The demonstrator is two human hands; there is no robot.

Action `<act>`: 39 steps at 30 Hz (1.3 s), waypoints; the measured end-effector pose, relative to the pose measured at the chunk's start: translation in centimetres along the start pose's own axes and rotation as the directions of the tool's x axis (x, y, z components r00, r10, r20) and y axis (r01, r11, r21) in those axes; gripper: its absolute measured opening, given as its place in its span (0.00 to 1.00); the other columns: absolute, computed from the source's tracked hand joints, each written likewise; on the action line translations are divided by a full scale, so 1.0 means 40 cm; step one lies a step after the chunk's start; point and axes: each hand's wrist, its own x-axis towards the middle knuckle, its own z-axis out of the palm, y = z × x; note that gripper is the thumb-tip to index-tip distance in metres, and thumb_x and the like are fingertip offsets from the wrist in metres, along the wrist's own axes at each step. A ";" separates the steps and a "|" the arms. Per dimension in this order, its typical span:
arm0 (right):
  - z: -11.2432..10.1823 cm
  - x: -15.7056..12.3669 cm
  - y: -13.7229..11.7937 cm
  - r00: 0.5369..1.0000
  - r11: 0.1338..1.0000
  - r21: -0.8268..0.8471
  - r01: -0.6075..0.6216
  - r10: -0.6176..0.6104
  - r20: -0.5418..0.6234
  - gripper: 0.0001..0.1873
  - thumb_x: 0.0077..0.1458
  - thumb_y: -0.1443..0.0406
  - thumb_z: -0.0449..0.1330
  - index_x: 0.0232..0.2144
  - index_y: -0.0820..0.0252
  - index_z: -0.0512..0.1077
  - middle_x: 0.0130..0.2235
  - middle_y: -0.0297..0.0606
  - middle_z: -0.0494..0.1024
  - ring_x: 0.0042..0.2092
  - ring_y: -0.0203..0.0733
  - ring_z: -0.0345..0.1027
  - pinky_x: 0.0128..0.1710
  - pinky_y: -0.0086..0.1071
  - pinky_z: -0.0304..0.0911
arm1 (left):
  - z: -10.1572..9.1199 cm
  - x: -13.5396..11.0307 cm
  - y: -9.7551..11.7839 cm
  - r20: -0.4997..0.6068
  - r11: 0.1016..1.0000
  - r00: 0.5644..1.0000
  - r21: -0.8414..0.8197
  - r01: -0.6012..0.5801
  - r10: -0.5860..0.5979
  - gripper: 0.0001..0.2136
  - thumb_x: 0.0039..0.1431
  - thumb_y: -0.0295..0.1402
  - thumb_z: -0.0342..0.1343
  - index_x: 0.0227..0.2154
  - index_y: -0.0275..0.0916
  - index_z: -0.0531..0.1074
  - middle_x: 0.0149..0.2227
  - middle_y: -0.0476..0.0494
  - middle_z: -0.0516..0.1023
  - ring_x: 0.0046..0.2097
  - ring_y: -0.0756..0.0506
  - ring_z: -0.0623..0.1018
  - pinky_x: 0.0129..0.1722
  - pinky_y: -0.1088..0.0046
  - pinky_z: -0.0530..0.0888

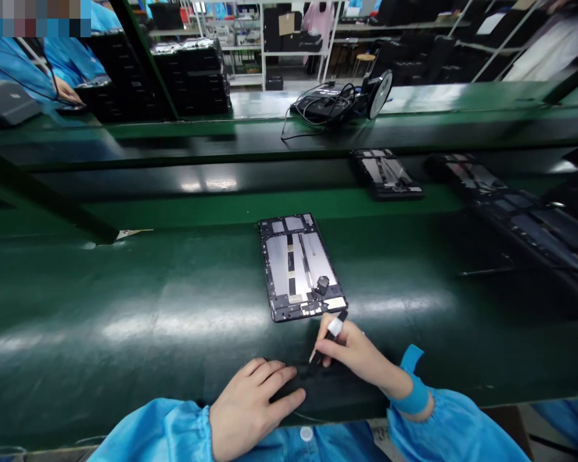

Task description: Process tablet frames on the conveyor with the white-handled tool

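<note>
An opened tablet frame point(298, 266) lies face down on the green bench point(149, 308), with grey metal plates and a small black part near its lower right corner. My right hand point(354, 353) is closed around a pair of tweezers point(328, 337) just below that corner, the tips angled down and left. My left hand point(253, 401) lies flat, fingers spread, on a dark pad point(318, 385) at the bench's near edge. Both arms wear blue sleeves.
Another opened tablet frame point(385, 173) sits on the dark conveyor belt point(197, 176) behind. A row of dark trays point(520, 215) runs along the right. A cabled device point(327, 102) and round disc stand farther back. Another person's blue sleeve and hand point(65, 90) work at top left.
</note>
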 end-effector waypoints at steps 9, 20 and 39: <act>-0.050 0.157 -0.126 1.000 1.000 -0.020 -0.008 0.009 0.009 0.22 0.47 0.50 0.67 0.29 0.59 0.63 0.21 0.31 0.74 0.26 0.41 0.77 0.19 0.25 0.67 | -0.063 0.080 -0.117 -0.169 0.994 0.984 0.083 0.072 -0.057 0.11 0.68 0.27 0.48 0.49 0.38 0.72 0.44 0.41 0.76 0.42 0.46 0.75 0.40 0.69 0.73; -0.032 0.211 -0.116 0.991 0.984 -0.148 -0.099 0.111 0.072 0.18 0.51 0.53 0.66 0.29 0.60 0.66 0.21 0.32 0.77 0.23 0.38 0.75 0.22 0.27 0.70 | -0.019 0.064 -0.169 -0.211 0.993 0.976 0.090 0.072 -0.052 0.10 0.68 0.27 0.48 0.46 0.38 0.72 0.44 0.42 0.77 0.43 0.46 0.75 0.41 0.70 0.73; -0.028 0.212 -0.121 0.988 0.971 -0.194 -0.141 0.151 0.038 0.13 0.53 0.58 0.65 0.28 0.60 0.68 0.21 0.33 0.77 0.24 0.40 0.75 0.23 0.28 0.71 | -0.025 0.072 -0.169 -0.212 0.994 0.975 0.074 0.074 -0.057 0.10 0.68 0.26 0.48 0.46 0.37 0.72 0.44 0.41 0.77 0.43 0.46 0.75 0.40 0.70 0.74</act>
